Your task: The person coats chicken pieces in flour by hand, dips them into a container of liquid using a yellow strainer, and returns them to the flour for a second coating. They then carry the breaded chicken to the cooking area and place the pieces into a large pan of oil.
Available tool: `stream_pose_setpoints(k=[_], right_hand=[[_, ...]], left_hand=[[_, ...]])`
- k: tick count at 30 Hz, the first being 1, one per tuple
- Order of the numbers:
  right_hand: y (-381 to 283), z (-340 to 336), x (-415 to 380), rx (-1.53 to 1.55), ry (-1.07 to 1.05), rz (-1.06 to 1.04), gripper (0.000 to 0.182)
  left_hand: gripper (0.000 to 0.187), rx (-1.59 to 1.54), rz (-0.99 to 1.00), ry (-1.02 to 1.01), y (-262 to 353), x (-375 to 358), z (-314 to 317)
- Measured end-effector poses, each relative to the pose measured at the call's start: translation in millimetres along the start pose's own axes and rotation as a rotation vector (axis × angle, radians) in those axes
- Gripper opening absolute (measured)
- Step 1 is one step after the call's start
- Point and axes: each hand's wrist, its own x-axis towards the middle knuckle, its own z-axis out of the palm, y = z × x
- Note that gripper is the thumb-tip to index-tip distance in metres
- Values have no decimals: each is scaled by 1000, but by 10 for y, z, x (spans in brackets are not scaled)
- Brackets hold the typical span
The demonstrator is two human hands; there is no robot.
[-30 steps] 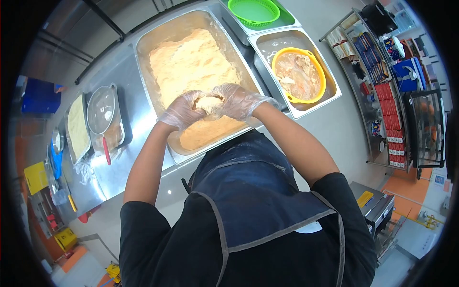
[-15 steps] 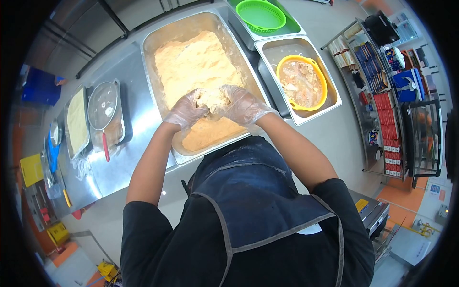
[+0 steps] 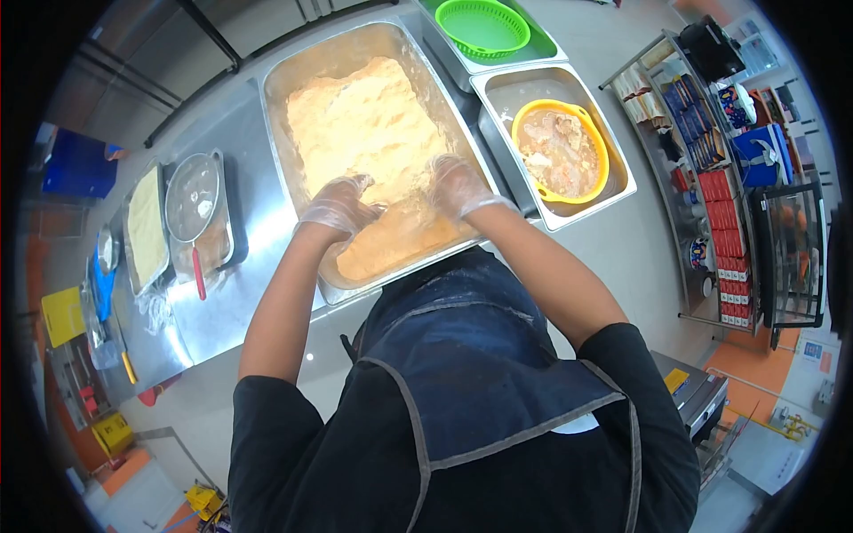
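Note:
A large steel tray (image 3: 277,133) holds a thick layer of pale orange flour-like powder (image 3: 364,115). My left hand (image 3: 340,204), in a clear plastic glove, rests in the powder at the tray's near left, fingers pointing inward. Across from it, my right hand (image 3: 457,186), gloved the same way, touches the powder near the tray's right wall with its fingers partly sunk in. Powder lies between the two hands. Whether either hand has something under its fingers is hidden.
Right of the tray, a steel pan (image 3: 622,178) holds a yellow basket (image 3: 603,164) of wet, pale pieces. Behind it is a green basket (image 3: 484,31). A red-handled strainer (image 3: 193,197) and a tray with a pale sheet (image 3: 145,226) lie left. A shelf rack (image 3: 662,178) stands right.
My hands have moved apart and lowered into the powder. The coated, crumbly clump that was between them is no longer held up there.

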Motion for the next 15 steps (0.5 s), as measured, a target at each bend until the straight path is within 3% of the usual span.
stream_pose_setpoints(k=[1, 4, 7, 10, 13, 15], right_hand=[[-25, -32, -8, -47, 73, -30, 23], [-58, -179, 3, 207, -34, 105, 18], [23, -27, 47, 268, 50, 51, 36], [54, -123, -28, 329, 141, 34, 38], [-56, -983, -232, 328, 125, 141, 38], [236, -1282, -393, 508, 252, 119, 39]], left_hand=[[63, 7, -14, -15, 20, 6, -5], [62, 9, -46, -19, 19, 24, 36], [60, 31, -37, -15, 66, 3, 5], [58, 41, -18, -15, 122, -14, 19], [54, 1, 12, 59, 199, -58, -6], [49, -78, 23, 136, 305, -90, -41]])
